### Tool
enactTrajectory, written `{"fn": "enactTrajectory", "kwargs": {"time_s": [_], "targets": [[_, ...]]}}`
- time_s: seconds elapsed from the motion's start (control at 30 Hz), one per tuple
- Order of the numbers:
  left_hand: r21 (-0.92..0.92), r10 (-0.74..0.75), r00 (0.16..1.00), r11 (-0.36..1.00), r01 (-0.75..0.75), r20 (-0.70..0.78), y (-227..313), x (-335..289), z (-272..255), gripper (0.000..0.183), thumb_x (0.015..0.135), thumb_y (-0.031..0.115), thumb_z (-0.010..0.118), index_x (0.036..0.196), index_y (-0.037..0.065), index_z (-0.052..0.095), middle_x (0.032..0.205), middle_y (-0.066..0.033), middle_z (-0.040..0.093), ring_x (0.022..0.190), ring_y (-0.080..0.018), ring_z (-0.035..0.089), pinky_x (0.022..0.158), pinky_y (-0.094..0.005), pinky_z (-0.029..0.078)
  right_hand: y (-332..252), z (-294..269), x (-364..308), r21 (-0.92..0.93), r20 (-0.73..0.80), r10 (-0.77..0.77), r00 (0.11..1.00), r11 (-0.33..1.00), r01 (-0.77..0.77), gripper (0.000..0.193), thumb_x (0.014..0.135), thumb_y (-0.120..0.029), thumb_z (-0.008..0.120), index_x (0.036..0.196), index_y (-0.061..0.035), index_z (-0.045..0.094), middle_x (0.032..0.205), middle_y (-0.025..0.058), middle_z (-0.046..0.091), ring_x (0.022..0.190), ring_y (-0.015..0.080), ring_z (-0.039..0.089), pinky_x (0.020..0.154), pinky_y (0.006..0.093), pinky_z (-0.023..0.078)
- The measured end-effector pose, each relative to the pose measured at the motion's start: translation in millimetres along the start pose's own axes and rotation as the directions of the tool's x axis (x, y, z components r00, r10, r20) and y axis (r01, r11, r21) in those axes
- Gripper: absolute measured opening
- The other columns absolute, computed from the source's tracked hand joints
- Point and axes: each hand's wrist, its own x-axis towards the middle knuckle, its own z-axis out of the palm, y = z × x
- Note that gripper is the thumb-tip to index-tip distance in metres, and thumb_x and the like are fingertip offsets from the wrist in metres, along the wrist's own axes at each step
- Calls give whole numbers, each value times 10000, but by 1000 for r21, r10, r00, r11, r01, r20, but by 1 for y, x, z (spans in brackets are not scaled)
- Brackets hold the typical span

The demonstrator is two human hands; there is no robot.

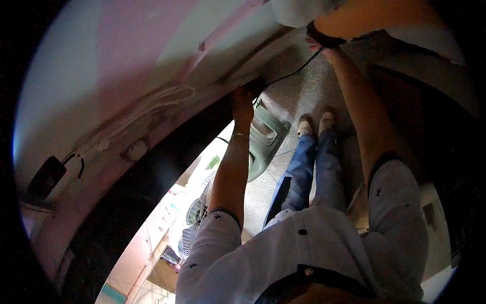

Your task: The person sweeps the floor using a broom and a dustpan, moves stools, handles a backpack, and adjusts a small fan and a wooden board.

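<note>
A thin black cord [298,70] runs slantwise between my two raised hands. At its upper right end, my right hand [324,48] has its fingers closed on the cord, partly covered by a dark-rimmed tan shape [374,21] that I cannot identify. My left hand [243,104] is lifted against the edge of a dark band [172,147]. Its fingers look curled, but shadow hides what they hold; the cord's lower end comes down beside it.
Below the cord a green plastic stool [271,134] stands on the speckled floor [263,195], near my shoes. A white fan [190,230] is at lower left. Along the pale surface at left lie a white cord [152,99] and a small black box [47,177] with a short lead.
</note>
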Motion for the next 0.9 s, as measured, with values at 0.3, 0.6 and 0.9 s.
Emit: {"fn": "enactTrajectory", "kwargs": {"time_s": [0.3, 0.6, 0.9], "targets": [[-359, -182, 983, 919, 163, -19, 19, 52, -28, 427, 797, 130, 507, 1178, -31, 404, 1204, -215, 420, 1141, -340, 375, 995, -387, 260, 51, -66, -43, -397, -267, 148, 952, 883, -249, 418, 812, -198, 543, 1186, -52, 427, 824, 79, 555, 661, 188, 557, 588, 347, 465], [-87, 95, 995, 991, -97, -24, 19, 97, -32, 433, 773, 160, 554, 1162, 5, 447, 1152, -194, 475, 1087, -343, 420, 953, -401, 309, 162, -103, -226, 196, -116, 349, 930, 926, -323, 114, 773, -228, 542, 812, -124, 519, 737, 12, 526, 613, 135, 516, 492, 298, 418], [-278, 169, 980, 951, -135, 105, -43, 115, -22, 280, 846, 107, 430, 1095, 21, 523, 990, -146, 584, 897, -279, 555, 811, -344, 433, 238, -140, -258, -570, -174, 387, 906, 711, -413, 143, 770, -179, 538, 858, -68, 558, 735, 46, 570, 590, 173, 544, 477, 338, 436]]}}
